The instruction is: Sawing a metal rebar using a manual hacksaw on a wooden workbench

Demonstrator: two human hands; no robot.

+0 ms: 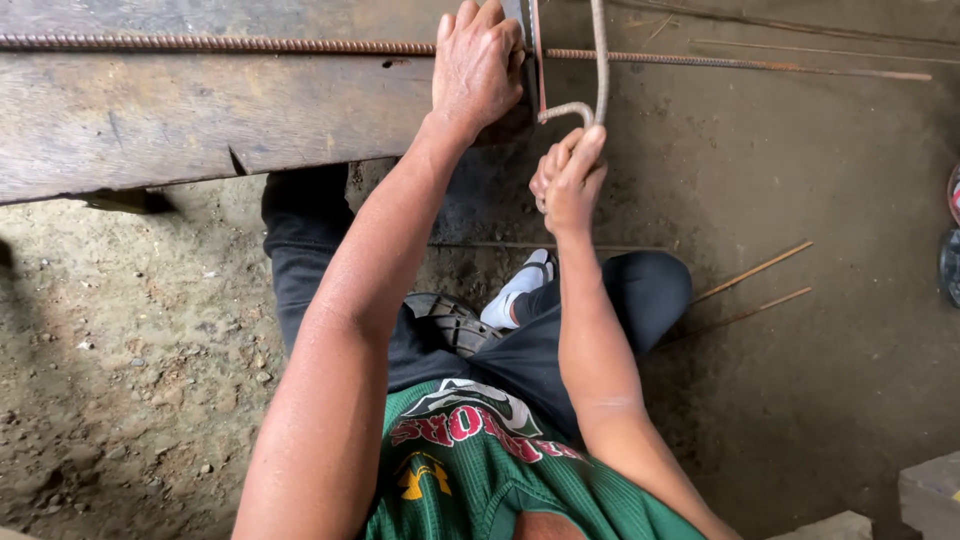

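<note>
My left hand (477,62) presses down on the right end of a worn wooden plank (150,110), beside a long ribbed steel bar (200,43) that runs across it. My right hand (570,178) is closed around the lower end of a thin bent steel rod (598,70), which curves into a hook just above my fingers. A flat reddish metal strip (538,55) stands upright between the two hands at the plank's end.
Packed dirt floor (130,340) lies below. Loose thin rods (752,272) rest on the ground at right, more rods (800,50) lie at the top right. My legs in dark trousers and a white shoe (518,287) sit under the plank. A concrete block (930,490) is at the bottom right.
</note>
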